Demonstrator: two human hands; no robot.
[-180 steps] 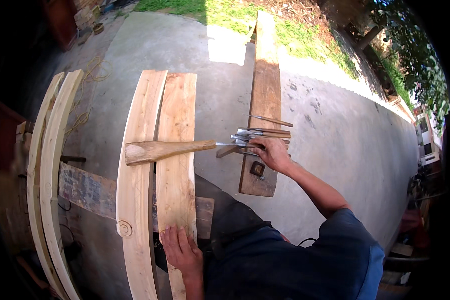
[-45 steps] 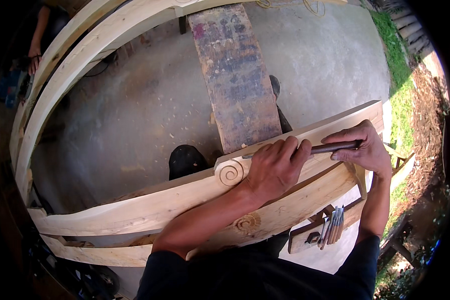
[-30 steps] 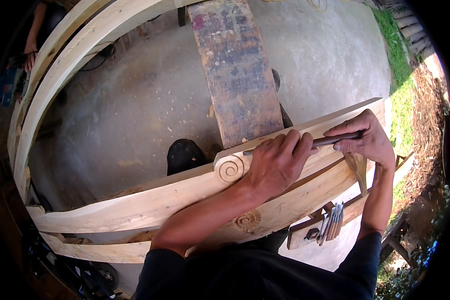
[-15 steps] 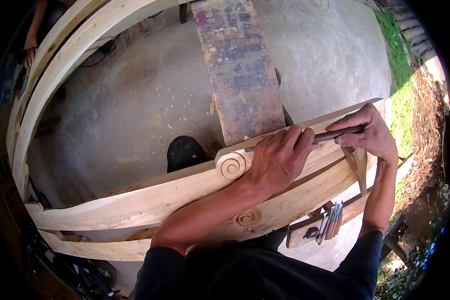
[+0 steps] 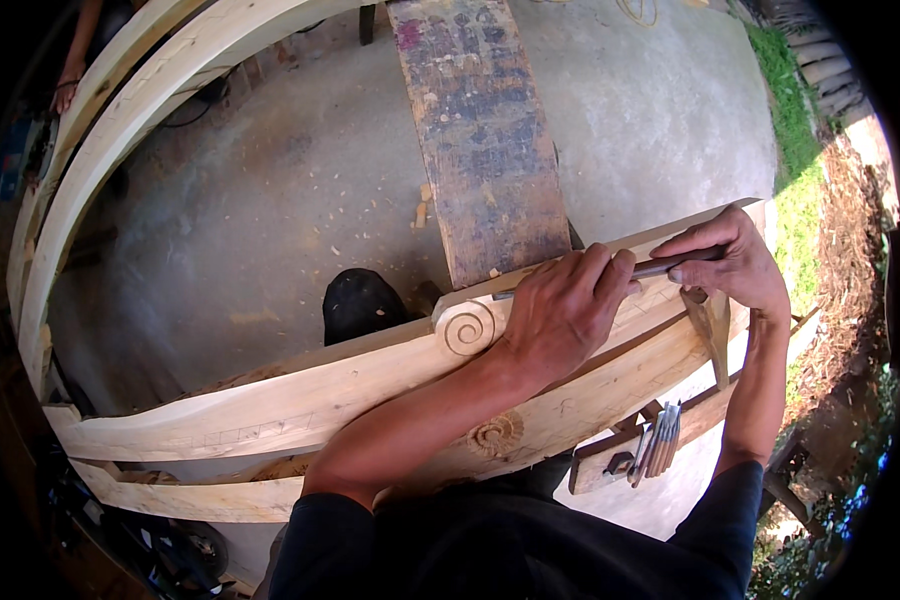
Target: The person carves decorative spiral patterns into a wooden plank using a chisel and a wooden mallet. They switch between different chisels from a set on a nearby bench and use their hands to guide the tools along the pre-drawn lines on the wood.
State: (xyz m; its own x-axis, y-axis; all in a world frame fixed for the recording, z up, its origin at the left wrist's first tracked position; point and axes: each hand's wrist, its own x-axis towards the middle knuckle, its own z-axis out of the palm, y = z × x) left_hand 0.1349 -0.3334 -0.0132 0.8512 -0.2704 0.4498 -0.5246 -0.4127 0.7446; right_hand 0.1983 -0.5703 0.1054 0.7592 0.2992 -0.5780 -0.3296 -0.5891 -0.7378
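Grip of the left hand (image 5: 560,315) is curling firmly around the front of a chisel (image 5: 660,267), its knuckles facing up and only a short bit of metal showing past the fist. Grip of the right hand (image 5: 750,265) is pinching the back end of the brown handle, thumb and fingers parting just enough for its thickness. The chisel is slanting slightly over a pale beam (image 5: 220,415), its tip pointing left, just beside a spiral carving (image 5: 469,328) on the beam's side; whether the cutting edge is touching the wood, I cannot tell. The left forearm (image 5: 410,420) is crossing over this beam and a second beam (image 5: 630,385), which is running alongside and bearing a round carving (image 5: 495,433). A wooden mallet (image 5: 710,335) is lying just left of the right wrist. Nearer the body, a low surface (image 5: 590,475) is carrying a row of chisels (image 5: 660,440) and a small dark block (image 5: 620,463). Farther off, a stained plank (image 5: 485,150) is stretching over the concrete floor (image 5: 650,120), where wood chips (image 5: 425,205) are lying scattered. At upper left, curved beams (image 5: 140,115) are sweeping round, another person's hand (image 5: 67,85) resting near them. Grass (image 5: 790,130) is edging the floor at right.
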